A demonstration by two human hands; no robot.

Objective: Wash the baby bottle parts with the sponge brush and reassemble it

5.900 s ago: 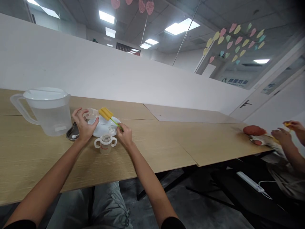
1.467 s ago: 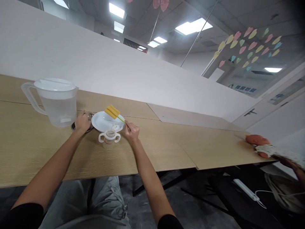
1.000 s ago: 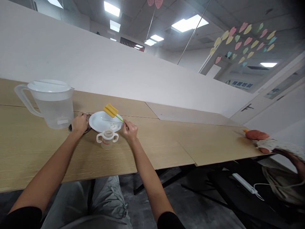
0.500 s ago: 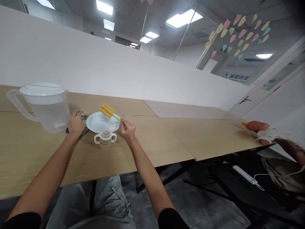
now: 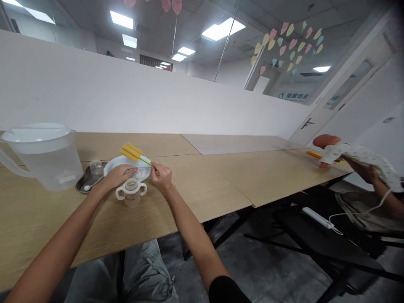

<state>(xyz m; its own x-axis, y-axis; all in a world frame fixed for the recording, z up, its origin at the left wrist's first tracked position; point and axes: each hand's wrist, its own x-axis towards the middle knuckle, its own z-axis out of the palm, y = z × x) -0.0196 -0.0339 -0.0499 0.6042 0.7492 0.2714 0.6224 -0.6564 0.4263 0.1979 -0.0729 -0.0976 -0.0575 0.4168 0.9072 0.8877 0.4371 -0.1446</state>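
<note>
Left of the frame's centre, the yellow brush [image 5: 131, 152] is held over the white bowl [image 5: 110, 164], pinched between the fingers of the right hand [image 5: 161, 175]. The left hand [image 5: 119, 176] is stretched across the bowl; whether its fingers are closed cannot be told.

Clothing notes: black above, grey-green below

Right sleeve [image 5: 227, 291]: short, plain black, hem close around the arm. Right forearm [image 5: 187, 229] and left forearm [image 5: 67, 248] bare, slim, tapering to the wrist. Left grip [image 5: 119, 176] and right grip [image 5: 162, 176] bare too. Trousers [image 5: 143, 269]: loose, grey-green, much creased; thin cord [image 5: 150, 261] on the right leg, dark loop-like detail at its outer side, too small to make out.
</note>
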